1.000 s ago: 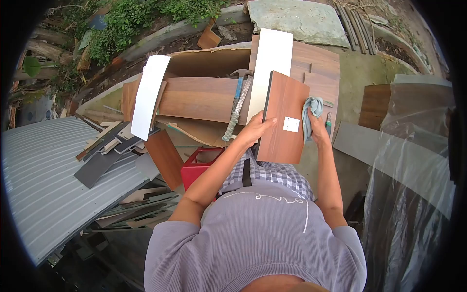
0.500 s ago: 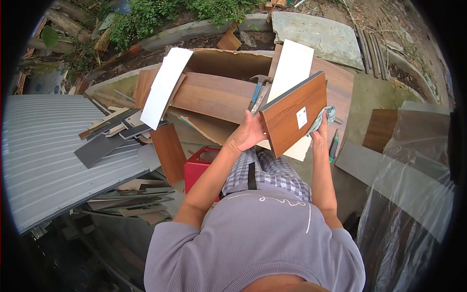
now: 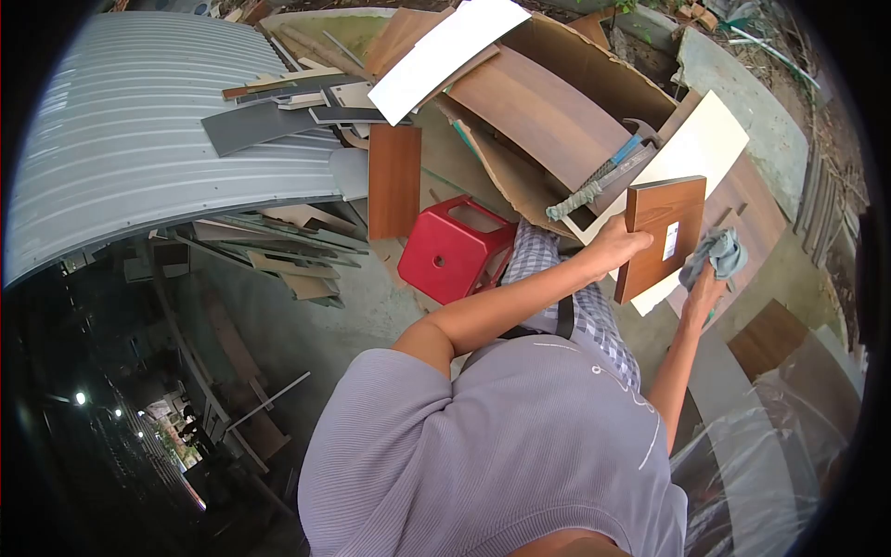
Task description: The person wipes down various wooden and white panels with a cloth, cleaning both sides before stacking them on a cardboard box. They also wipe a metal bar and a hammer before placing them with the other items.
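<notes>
My left hand (image 3: 620,247) grips the near left edge of a brown wood-grain board (image 3: 655,265), thumb on its face. A small white label (image 3: 671,239) is stuck on that face. In my right hand (image 3: 705,290) is a bunched grey-blue cloth (image 3: 715,254), just right of the board. Behind the board lies a long cream panel (image 3: 713,139). A claw hammer (image 3: 640,132) with a blue grip rests beyond my left hand on a brown panel (image 3: 548,116) over an open cardboard box (image 3: 509,176).
A red plastic stool (image 3: 440,256) stands left of my legs. Offcut boards (image 3: 264,128) are piled on a corrugated metal sheet (image 3: 139,158), with more strips (image 3: 288,251) stacked below. A white panel (image 3: 450,46) lies across the box's left end. Clear plastic sheeting (image 3: 780,436) covers boards at right.
My view has swung left, bringing the stool into full sight. The board has turned in my left hand, and the cloth in my right hand has come away from its right edge.
</notes>
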Tool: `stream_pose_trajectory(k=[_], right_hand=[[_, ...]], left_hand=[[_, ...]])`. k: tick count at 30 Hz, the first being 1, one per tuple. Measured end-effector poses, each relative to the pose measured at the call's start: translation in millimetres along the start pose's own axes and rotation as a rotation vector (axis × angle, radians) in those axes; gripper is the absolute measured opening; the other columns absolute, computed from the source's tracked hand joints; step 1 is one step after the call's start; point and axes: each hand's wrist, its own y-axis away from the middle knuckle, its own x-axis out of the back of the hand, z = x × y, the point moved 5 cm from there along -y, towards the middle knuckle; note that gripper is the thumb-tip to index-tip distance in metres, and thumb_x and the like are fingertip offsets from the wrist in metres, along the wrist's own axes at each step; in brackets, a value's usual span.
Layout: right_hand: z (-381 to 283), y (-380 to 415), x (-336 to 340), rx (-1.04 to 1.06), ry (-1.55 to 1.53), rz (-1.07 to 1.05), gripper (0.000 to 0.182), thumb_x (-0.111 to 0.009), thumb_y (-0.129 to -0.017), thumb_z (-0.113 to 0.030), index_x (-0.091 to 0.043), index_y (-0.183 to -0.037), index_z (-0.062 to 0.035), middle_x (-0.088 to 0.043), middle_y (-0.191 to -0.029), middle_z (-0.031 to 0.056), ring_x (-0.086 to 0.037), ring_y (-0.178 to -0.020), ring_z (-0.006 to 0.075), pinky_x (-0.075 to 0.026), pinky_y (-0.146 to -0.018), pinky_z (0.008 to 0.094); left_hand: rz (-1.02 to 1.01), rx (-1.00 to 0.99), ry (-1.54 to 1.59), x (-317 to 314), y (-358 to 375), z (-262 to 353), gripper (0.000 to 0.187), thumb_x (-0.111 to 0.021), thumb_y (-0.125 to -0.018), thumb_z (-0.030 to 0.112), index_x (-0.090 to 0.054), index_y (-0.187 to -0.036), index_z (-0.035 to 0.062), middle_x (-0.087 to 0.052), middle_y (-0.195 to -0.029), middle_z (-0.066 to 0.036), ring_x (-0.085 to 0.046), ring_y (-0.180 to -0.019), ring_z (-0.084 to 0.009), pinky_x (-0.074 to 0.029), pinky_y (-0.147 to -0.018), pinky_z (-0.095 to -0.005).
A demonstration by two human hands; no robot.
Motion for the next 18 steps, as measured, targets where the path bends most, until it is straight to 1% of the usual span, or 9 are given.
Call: stream_pose_trajectory(k=[2,3,4,5,7,11,14,16,18], right_hand=[[-8.6,16.2,-30.7,0.076,0.286,-0.165,0.034,-0.046,-0.089,-0.031,-0.052,-0.104,-0.0005,-0.055,-0.096,0.0077,-0.051,-0.087,0.018,-0.04,-0.078,0.0297],[-24.2,39.1,-55.8,0.196,0.307,-0.234,0.039,-0.044,-0.089,-0.03,-0.048,-0.113,0.0007,-0.05,-0.112,0.0144,-0.044,-0.108,0.0257,-0.032,-0.093,0.0354],[-31.5,51.7,-76.2,0.497,0.489,-0.309,0.042,-0.044,-0.088,-0.029,-0.045,-0.119,-0.0006,-0.041,-0.125,0.0193,-0.034,-0.12,0.0317,-0.023,-0.101,0.0375],[-24.5,53.1,-82.1,0.507,0.412,-0.234,0.043,-0.045,-0.087,-0.026,-0.043,-0.121,-0.0014,-0.035,-0.129,0.0207,-0.029,-0.123,0.0355,-0.02,-0.102,0.0391],[-18.3,32.8,-79.9,0.385,0.437,-0.328,0.042,-0.044,-0.087,-0.024,-0.041,-0.123,-0.0015,-0.037,-0.128,0.0202,-0.031,-0.121,0.0361,-0.022,-0.101,0.0397],[24.6,-36.1,-43.1,0.314,0.415,-0.075,0.037,-0.041,-0.089,-0.025,-0.046,-0.113,0.0023,-0.053,-0.105,0.0164,-0.048,-0.097,0.0245,-0.036,-0.087,0.0337],[5.4,-44.8,-17.5,0.171,0.302,0.101,0.038,-0.041,-0.09,-0.029,-0.05,-0.105,0.0046,-0.055,-0.095,0.013,-0.048,-0.088,0.0222,-0.038,-0.08,0.0321],[-31.2,-38.3,-25.5,0.206,0.317,0.033,0.037,-0.04,-0.09,-0.028,-0.051,-0.104,0.004,-0.055,-0.093,0.0125,-0.049,-0.086,0.0224,-0.038,-0.08,0.0319],[-50.4,-35.7,-42.6,0.248,0.413,-0.154,0.032,-0.041,-0.088,-0.023,-0.052,-0.103,0.0029,-0.054,-0.09,0.0107,-0.048,-0.083,0.0216,-0.037,-0.077,0.033]], left_hand=[[-0.022,-0.01,0.027,-3.2,-9.7,-12.3,0.036,-0.051,-0.077,0.011,-0.049,-0.11,-0.0043,-0.056,-0.103,-0.012,-0.051,-0.096,-0.0171,-0.04,-0.082,-0.0311],[-0.05,-0.029,0.049,-7.4,-13.4,-15.6,0.036,-0.051,-0.077,0.01,-0.049,-0.11,-0.004,-0.055,-0.103,-0.012,-0.052,-0.096,-0.0163,-0.041,-0.082,-0.0306],[0.039,0.031,0.021,-9.8,-12.9,-11.1,0.034,-0.049,-0.078,0.008,-0.05,-0.11,-0.0026,-0.056,-0.102,-0.01,-0.052,-0.094,-0.015,-0.041,-0.081,-0.0291],[0.03,0.011,0.084,-9.6,-8.4,-6.7,0.034,-0.05,-0.077,0.008,-0.05,-0.109,-0.0018,-0.056,-0.1,-0.009,-0.052,-0.094,-0.0149,-0.042,-0.08,-0.0287],[-0.041,-0.022,0.123,-4.3,-5.7,-4.1,0.033,-0.052,-0.077,0.01,-0.051,-0.108,-0.0023,-0.057,-0.099,-0.01,-0.053,-0.093,-0.0155,-0.042,-0.08,-0.0296],[-0.106,-0.016,0.03,3.3,5.7,3.7,0.035,-0.054,-0.076,0.012,-0.052,-0.107,-0.0043,-0.058,-0.099,-0.012,-0.054,-0.091,-0.0168,-0.042,-0.08,-0.0302],[-0.108,-0.023,-0.092,7.8,4.8,13.1,0.036,-0.055,-0.076,0.015,-0.053,-0.106,-0.0042,-0.059,-0.099,-0.014,-0.055,-0.09,-0.0193,-0.042,-0.08,-0.0313],[-0.11,-0.037,-0.168,10.1,4.7,14.7,0.036,-0.055,-0.076,0.017,-0.053,-0.105,-0.0047,-0.06,-0.097,-0.015,-0.056,-0.088,-0.0206,-0.043,-0.079,-0.0316],[-0.109,-0.1,-0.537,8.8,-0.2,23.5,0.039,-0.057,-0.076,0.021,-0.053,-0.105,-0.0047,-0.06,-0.092,-0.019,-0.058,-0.084,-0.0246,-0.044,-0.078,-0.0323]])
